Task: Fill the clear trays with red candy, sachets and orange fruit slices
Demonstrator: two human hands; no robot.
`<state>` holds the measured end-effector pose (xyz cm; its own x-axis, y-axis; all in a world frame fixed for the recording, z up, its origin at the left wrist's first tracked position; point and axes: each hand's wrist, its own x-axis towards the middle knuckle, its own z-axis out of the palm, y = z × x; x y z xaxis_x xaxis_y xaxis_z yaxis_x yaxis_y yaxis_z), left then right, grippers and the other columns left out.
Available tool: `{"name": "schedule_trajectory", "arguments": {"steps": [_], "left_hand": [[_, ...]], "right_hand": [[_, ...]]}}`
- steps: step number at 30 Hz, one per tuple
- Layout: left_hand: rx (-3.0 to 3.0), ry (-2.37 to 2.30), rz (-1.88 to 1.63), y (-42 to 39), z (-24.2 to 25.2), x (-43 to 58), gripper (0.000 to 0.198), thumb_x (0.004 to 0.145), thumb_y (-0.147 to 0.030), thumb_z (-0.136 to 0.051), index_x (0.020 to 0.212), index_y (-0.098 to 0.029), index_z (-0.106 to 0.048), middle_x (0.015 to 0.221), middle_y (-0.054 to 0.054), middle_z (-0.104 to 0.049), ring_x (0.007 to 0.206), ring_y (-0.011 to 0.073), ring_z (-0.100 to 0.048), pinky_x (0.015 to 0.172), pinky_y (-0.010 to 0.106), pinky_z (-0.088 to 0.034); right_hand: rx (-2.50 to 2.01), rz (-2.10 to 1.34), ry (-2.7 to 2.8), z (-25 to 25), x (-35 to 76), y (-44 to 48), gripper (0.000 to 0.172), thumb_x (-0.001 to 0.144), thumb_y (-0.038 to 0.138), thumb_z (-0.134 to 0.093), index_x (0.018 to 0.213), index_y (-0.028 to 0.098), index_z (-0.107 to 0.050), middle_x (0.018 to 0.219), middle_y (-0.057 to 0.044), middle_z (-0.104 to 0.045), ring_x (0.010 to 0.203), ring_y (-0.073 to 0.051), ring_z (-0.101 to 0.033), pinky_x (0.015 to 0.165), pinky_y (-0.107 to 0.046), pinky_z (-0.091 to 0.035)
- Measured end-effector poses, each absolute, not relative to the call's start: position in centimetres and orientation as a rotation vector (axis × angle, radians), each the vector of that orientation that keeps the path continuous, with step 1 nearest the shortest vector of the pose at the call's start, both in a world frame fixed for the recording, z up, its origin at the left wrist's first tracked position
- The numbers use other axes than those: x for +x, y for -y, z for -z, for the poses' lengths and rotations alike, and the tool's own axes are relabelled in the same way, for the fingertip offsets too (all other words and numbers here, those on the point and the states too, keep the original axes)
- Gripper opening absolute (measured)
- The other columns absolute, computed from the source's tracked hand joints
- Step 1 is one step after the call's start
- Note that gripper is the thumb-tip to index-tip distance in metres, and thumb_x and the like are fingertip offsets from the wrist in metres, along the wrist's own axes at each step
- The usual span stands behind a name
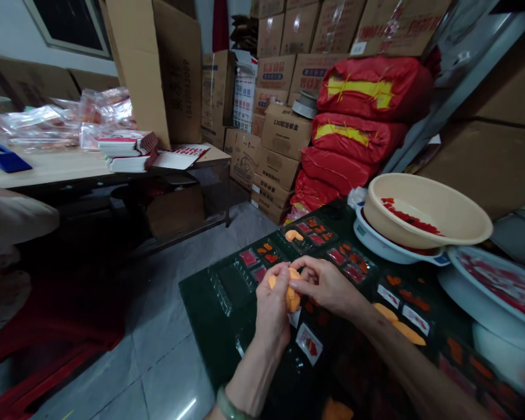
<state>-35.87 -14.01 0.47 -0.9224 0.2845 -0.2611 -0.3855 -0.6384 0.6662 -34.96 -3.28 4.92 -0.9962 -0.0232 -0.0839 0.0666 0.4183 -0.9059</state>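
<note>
Both hands are over the dark green table (201, 297), closed around a soft-looking orange piece (293, 298) whose exact kind I cannot make out. My left hand (272, 312) grips it from the left, with a green bangle (231, 405) on the wrist. My right hand (328, 287) pinches its upper right side. Clear plastic trays (231, 286) lie around the hands. Several hold red packets (248, 257) and small orange-red pieces (269, 256). A similar orange piece (294, 235) rests in a far tray, and others (409, 333) lie right of my right forearm.
A cream basin (429, 204) with red bits sits on a pale blue basin (376, 242) at the right. Red wrapped bundles (354, 131) and cardboard boxes (284, 131) are stacked behind. Another person's sleeve (17, 219) shows at the left, beside a table (70, 163) bearing plastic packs.
</note>
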Motion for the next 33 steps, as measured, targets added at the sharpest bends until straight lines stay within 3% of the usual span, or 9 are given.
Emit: {"name": "schedule_trajectory", "arguments": {"steps": [4, 9, 16, 19, 22, 24, 26, 29, 33], "left_hand": [[-0.212, -1.034, -2.472, 14.2, -0.7, -36.0, 0.030, 0.077, -0.034, -0.055, 0.098, -0.013, -0.054, 0.075, 0.004, -0.057, 0.053, 0.0116, -0.054, 0.038, 0.020, -0.038], [-0.456, -0.891, -2.451, 14.5, -0.7, -36.5, 0.022, 0.075, -0.032, -0.056, 0.089, -0.015, -0.054, 0.075, 0.000, -0.054, 0.053, 0.0132, -0.057, 0.038, 0.022, -0.039], [-0.500, -0.727, -2.487, 14.5, -0.6, -36.6, 0.019, 0.074, -0.029, -0.057, 0.083, -0.013, -0.055, 0.074, 0.002, -0.055, 0.058, 0.0162, -0.060, 0.042, 0.025, -0.042], [-0.504, -0.592, -2.496, 14.7, -0.7, -36.8, 0.017, 0.072, -0.025, -0.059, 0.082, -0.012, -0.057, 0.077, 0.005, -0.058, 0.065, 0.0195, -0.062, 0.048, 0.028, -0.046], [-0.486, -0.450, -2.501, 14.8, -0.9, -36.9, 0.016, 0.070, -0.021, -0.058, 0.082, -0.010, -0.059, 0.081, 0.008, -0.060, 0.077, 0.0242, -0.063, 0.057, 0.031, -0.049], [-0.476, -0.383, -2.524, 14.8, -0.9, -37.0, 0.016, 0.070, -0.020, -0.056, 0.082, -0.010, -0.061, 0.085, 0.010, -0.061, 0.084, 0.0272, -0.062, 0.063, 0.034, -0.050], [-0.470, -0.338, -2.550, 14.8, -0.9, -37.1, 0.018, 0.070, -0.020, -0.054, 0.082, -0.009, -0.062, 0.089, 0.013, -0.062, 0.090, 0.0286, -0.060, 0.068, 0.035, -0.050], [-0.461, -0.299, -2.588, 14.6, -0.8, -37.1, 0.017, 0.069, -0.017, -0.054, 0.080, -0.008, -0.063, 0.087, 0.013, -0.063, 0.088, 0.0245, -0.061, 0.075, 0.033, -0.049], [-0.403, -0.258, -2.626, 14.1, -0.6, -36.5, 0.016, 0.067, -0.014, -0.053, 0.080, -0.010, -0.062, 0.088, 0.012, -0.063, 0.090, 0.0232, -0.060, 0.082, 0.036, -0.047]], "right_hand": [[0.177, 1.918, -2.494, -4.2, -34.4, 2.4, 0.025, 0.067, 0.036, -0.062, 0.077, 0.014, -0.056, 0.055, 0.002, -0.054, 0.045, -0.008, -0.048, 0.040, -0.017, -0.037], [0.528, 2.151, -2.552, -2.9, -37.1, -1.3, 0.032, 0.061, 0.036, -0.064, 0.083, 0.013, -0.059, 0.056, 0.000, -0.055, 0.046, -0.009, -0.048, 0.036, -0.016, -0.035], [1.130, 1.605, -2.978, 1.0, -43.1, -4.0, 0.010, 0.072, 0.023, -0.050, 0.073, 0.015, -0.056, 0.065, -0.006, -0.061, 0.049, -0.013, -0.054, 0.040, -0.022, -0.040], [1.115, 1.261, -3.119, 2.3, -44.4, -4.1, 0.006, 0.070, 0.019, -0.055, 0.069, 0.015, -0.059, 0.074, -0.009, -0.062, 0.073, -0.023, -0.059, 0.061, -0.031, -0.046], [0.994, 0.957, -3.242, 2.1, -44.3, -3.5, 0.003, 0.066, 0.014, -0.062, 0.068, 0.014, -0.062, 0.098, -0.015, -0.058, 0.104, -0.032, -0.047, 0.084, -0.040, -0.037], [0.876, 0.821, -3.329, 1.1, -43.4, -2.5, 0.012, 0.069, 0.016, -0.061, 0.081, 0.015, -0.064, 0.107, -0.015, -0.054, 0.110, -0.031, -0.041, 0.089, -0.040, -0.033], [0.646, 0.829, -3.402, -0.4, -41.5, -1.1, 0.019, 0.077, 0.024, -0.055, 0.093, 0.015, -0.062, 0.102, -0.013, -0.056, 0.100, -0.026, -0.049, 0.084, -0.035, -0.037], [0.201, 1.112, -3.235, -2.3, -37.8, 1.5, 0.026, 0.086, 0.038, -0.043, 0.089, 0.017, -0.059, 0.078, -0.005, -0.060, 0.070, -0.017, -0.057, 0.063, -0.026, -0.042], [0.135, 1.188, -3.103, -2.8, -33.8, 3.8, 0.017, 0.077, 0.035, -0.053, 0.080, 0.018, -0.058, 0.068, -0.001, -0.059, 0.060, -0.015, -0.054, 0.054, -0.024, -0.041]]}}
